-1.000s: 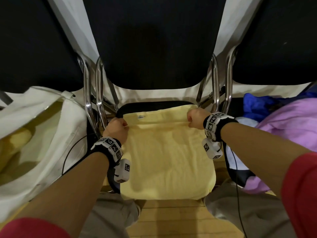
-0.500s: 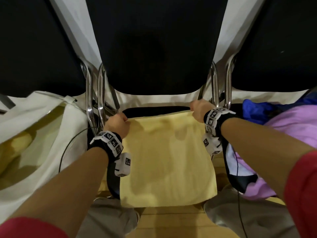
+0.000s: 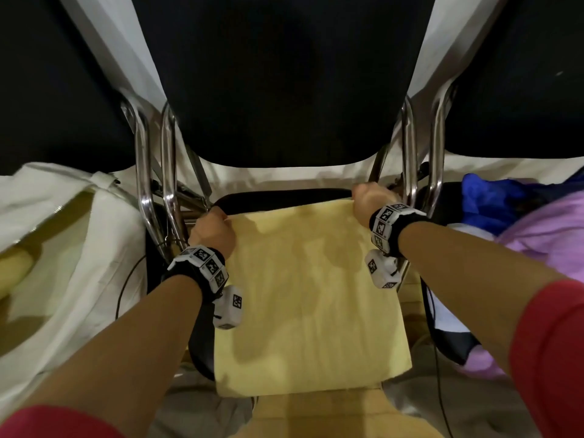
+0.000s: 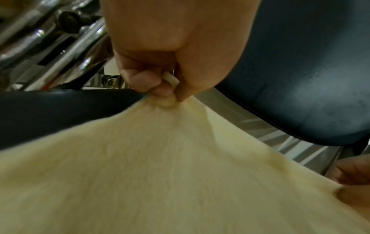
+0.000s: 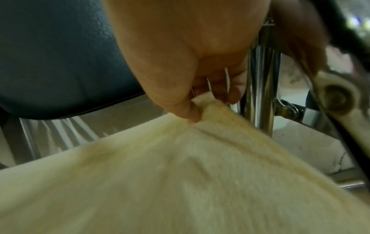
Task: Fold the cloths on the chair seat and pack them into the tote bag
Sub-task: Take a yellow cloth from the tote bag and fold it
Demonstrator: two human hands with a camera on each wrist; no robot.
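Above the black chair seat (image 3: 281,197) we see a soft, fuzzy yellow cloth (image 3: 309,298), nearly square, stretched flat. The left hand (image 3: 212,233) pinches its far left corner, the right hand (image 3: 366,200) its far right corner, fingers curled tight. Compared with one second ago, the folded-over far edge is opened out. The canvas tote bag (image 3: 72,248) stands left.

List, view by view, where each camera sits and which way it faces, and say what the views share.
Head: worn on the head, looking down at the chair seat; both forearms show, left hand and right hand.
Left wrist: looks along the left hand at its pinched corner of the yellow cloth.
Right wrist: looks along the right hand at its pinched corner.
Shared: all three show the yellow cloth.
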